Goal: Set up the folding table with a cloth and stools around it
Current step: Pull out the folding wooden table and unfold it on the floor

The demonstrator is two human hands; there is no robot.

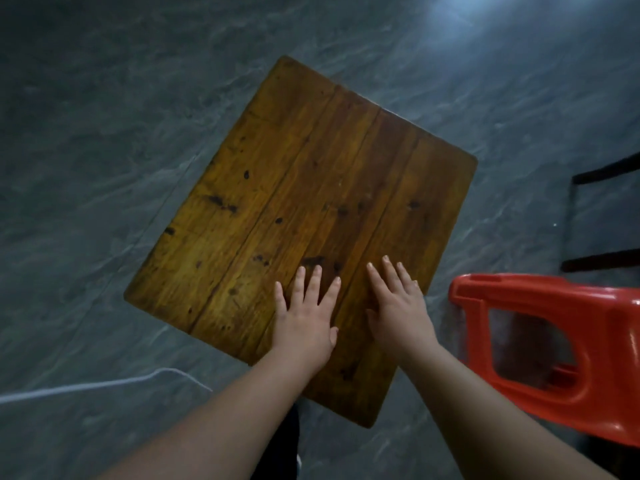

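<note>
Table (294, 188): wooden top of several long planks, dark knots and stains; stands on the grey marbled floor (104, 133), seen from above, corners turned diagonally in the view; bare of any cloth
Left hand (304, 317): laid flat, palm down, on the near part of the top; fingers straight and spread; grasps nothing
Right hand (398, 306): flat on the top just beside the left, apart from it; fingers straight, pointing toward the far edge; grasps nothing
Stool (554, 348): red plastic, lying tipped on its side on the floor, near the table's right corner, apart from it; cut-out opening in its side faces up
Dark bars (602, 216): two, at the right edge, beyond the stool; cannot tell what they belong to
White cord (86, 386): lies on the floor at lower left, end near the table's near edge
</note>
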